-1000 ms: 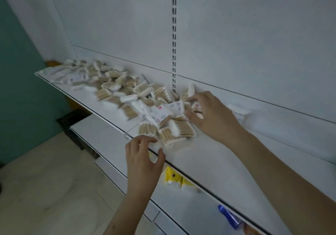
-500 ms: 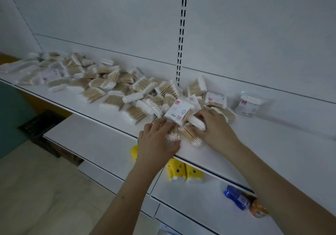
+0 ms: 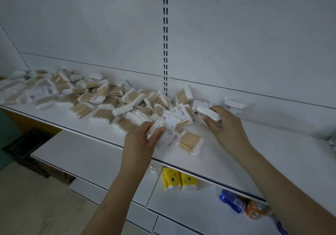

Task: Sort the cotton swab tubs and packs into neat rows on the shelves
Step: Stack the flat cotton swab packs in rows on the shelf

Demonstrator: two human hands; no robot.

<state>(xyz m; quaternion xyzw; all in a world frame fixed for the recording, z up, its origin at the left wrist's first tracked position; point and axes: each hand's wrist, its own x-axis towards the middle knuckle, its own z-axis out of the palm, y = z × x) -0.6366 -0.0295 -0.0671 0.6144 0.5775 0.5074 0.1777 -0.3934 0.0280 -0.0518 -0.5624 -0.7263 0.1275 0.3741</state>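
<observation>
A loose heap of cotton swab packs (image 3: 87, 96), clear bags of wooden-stick swabs, sprawls along the white shelf (image 3: 254, 154) from the far left to the middle. My left hand (image 3: 143, 140) is closed around one swab pack (image 3: 154, 127) at the heap's near right end. My right hand (image 3: 223, 127) grips another pack (image 3: 207, 112) by its white tips, lifted just off the shelf. One pack (image 3: 190, 142) lies flat between my hands near the shelf's front edge. A single pack (image 3: 234, 106) leans against the back panel to the right.
A slotted upright (image 3: 165, 40) runs down the back panel. On the lower shelf (image 3: 190, 207) stand two yellow packs (image 3: 179, 181), a blue packet (image 3: 231, 201) and an orange one (image 3: 254, 212). A dark crate (image 3: 27, 143) sits on the floor at left.
My view has swung right and closer. My left hand rose from the shelf edge and took a pack. My right hand pulled a pack out of the heap and lifted it.
</observation>
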